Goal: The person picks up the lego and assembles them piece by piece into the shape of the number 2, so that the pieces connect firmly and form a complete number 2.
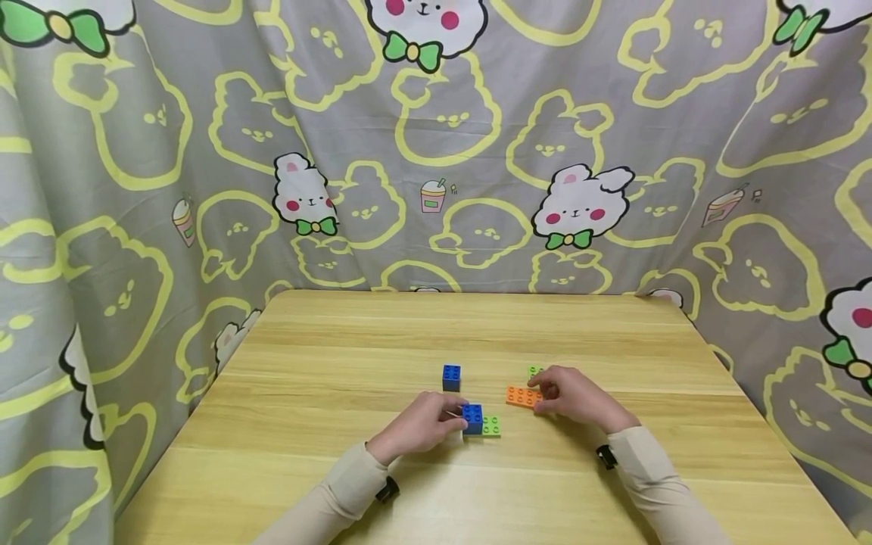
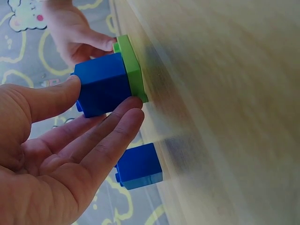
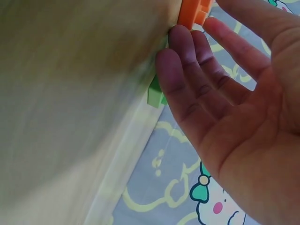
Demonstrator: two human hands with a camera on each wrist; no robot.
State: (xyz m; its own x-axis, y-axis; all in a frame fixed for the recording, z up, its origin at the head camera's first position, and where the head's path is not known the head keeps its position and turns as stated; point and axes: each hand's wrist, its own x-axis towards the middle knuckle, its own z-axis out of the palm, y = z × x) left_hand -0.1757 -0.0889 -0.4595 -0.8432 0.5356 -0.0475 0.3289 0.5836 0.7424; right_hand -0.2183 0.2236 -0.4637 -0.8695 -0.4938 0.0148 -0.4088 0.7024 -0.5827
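Note:
My left hand [image 1: 424, 422] holds a blue brick [image 1: 472, 418] between thumb and fingers. That brick sits on one end of a flat light-green brick [image 2: 132, 70], whose bare studs [image 1: 491, 426] show to its right. At the right, my right hand [image 1: 571, 393] is at the end of a flat orange brick [image 1: 523, 397], thumb on the near side and fingers on the far side. In the right wrist view its fingers [image 3: 185, 75] are loosely extended beside the orange brick [image 3: 190, 13]; whether they touch it is unclear. Those fingers partly hide another green brick [image 3: 154, 93].
Another blue brick [image 1: 452, 377] stands alone beyond my left hand. The second green brick [image 1: 536, 372] lies just behind the orange one. All rest on a wooden table [image 1: 306, 378], backed by a patterned curtain [image 1: 381, 136].

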